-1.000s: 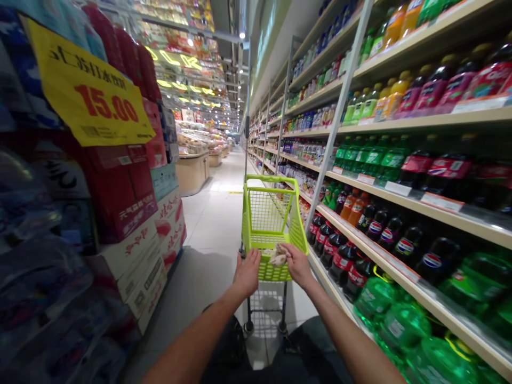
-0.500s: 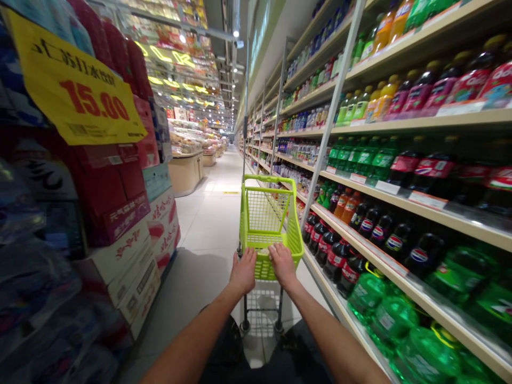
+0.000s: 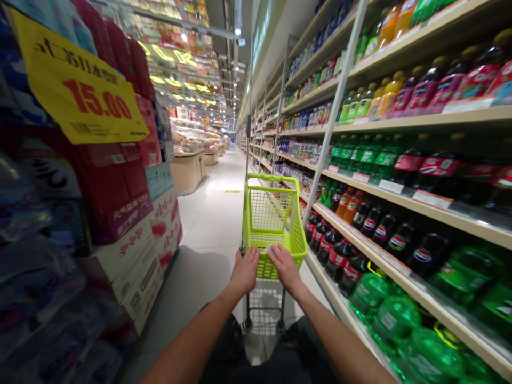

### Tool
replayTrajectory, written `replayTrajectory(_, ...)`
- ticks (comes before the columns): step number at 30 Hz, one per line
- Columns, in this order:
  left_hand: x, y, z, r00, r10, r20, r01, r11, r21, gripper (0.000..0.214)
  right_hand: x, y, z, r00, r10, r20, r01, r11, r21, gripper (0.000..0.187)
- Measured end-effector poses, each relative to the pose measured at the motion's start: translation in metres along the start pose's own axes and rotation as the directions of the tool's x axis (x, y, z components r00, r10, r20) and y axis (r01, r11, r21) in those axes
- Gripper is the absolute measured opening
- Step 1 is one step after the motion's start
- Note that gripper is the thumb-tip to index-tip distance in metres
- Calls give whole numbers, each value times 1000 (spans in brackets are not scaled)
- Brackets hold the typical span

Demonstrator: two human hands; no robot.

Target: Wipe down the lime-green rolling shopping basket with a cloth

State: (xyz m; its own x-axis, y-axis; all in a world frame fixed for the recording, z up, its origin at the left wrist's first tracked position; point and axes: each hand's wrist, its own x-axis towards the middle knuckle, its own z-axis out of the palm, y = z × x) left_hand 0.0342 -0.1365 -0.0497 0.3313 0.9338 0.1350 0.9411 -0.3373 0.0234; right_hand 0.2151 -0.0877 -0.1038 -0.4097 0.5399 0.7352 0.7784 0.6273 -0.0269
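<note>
A lime-green shopping cart point(image 3: 303, 234) stands upright in front of me, its mesh basket on a dark wheeled frame. My left hand point(image 3: 245, 269) is closed over the near edge of the basket, left of its middle. Just to the right, my right hand point(image 3: 284, 266) grips the same edge, its fingers pointing forward over it. Something small and whitish shows between the two hands, too small to name. The undersides of my fingers are hidden. I can make out no goods in the basket.
Shelves point(image 3: 362, 184) of bottled drinks line the right side, close to the cart. On the left, stacked drink cartons point(image 3: 138, 266) carry a yellow price sign point(image 3: 86, 88). A pale tiled aisle point(image 3: 218, 213) runs ahead past a wooden display counter point(image 3: 188, 173).
The view has shifted slightly, so the cart and surroundings appear a little further right. Both hands keep their places on the cart.
</note>
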Motion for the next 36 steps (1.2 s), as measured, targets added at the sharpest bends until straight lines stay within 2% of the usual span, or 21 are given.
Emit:
replayTrajectory(2,0,-2,-1,1000,5,7,-5,1000,-6,68,-5,25,-14,996,88,-23,-89,994,-61,37)
replayTrajectory(4,0,0,-2,1000,7,12,-6,1000,-14,68,-10,44,-25,971,226,-84,-234,965,-114,34)
replayTrajectory(6,1,5,-1,1000,2,13,-1,1000,-15,70,-11,42,-25,956,276,-104,-287,951,-111,36)
replayTrajectory(11,-1,9,2,1000,17,-1,-17,1000,26,67,-1,-6,-3,995,97,-26,-97,995,17,48)
replayTrajectory(12,-2,7,2,1000,26,-9,-25,999,37,66,-1,-6,-4,998,67,-15,-67,997,28,47)
replayTrajectory(14,-3,3,3,999,33,-20,-32,998,53,65,-4,8,-14,997,68,-21,-68,998,10,44)
replayTrajectory(16,-3,2,4,1000,19,-23,-18,998,53,64,-11,32,-28,985,155,-72,-158,986,-45,39)
replayTrajectory(18,-1,3,5,1000,5,-23,-4,999,36,64,-16,43,-35,960,250,-126,-261,963,-74,37)
replayTrajectory(21,1,8,6,1000,-10,-22,10,1000,17,66,-14,21,-24,961,252,-114,-256,966,-27,43)
replayTrajectory(23,1,9,6,1000,-6,-14,6,1000,21,68,-7,-4,-10,982,172,-79,-170,985,27,47)
replayTrajectory(25,0,9,5,1000,12,-10,-11,999,30,67,-2,-16,-4,996,77,-42,-74,995,61,46)
replayTrajectory(27,-1,7,4,999,28,-17,-28,999,26,65,-3,-6,-10,999,43,-16,-42,998,53,43)
replayTrajectory(30,-1,8,2,1000,22,-10,-22,1000,0,66,-11,30,-27,984,170,-52,-172,984,-36,40)
replayTrajectory(32,-1,11,2,1000,15,6,-15,1000,-18,69,-15,41,-30,965,242,-99,-251,964,-87,43)
replayTrajectory(34,-2,14,1,1000,18,11,-18,999,-27,71,-14,32,-23,972,209,-109,-219,972,-91,47)
replayTrajectory(36,-2,15,-2,1000,26,6,-26,999,-20,70,-10,12,-10,992,94,-88,-99,993,-58,49)
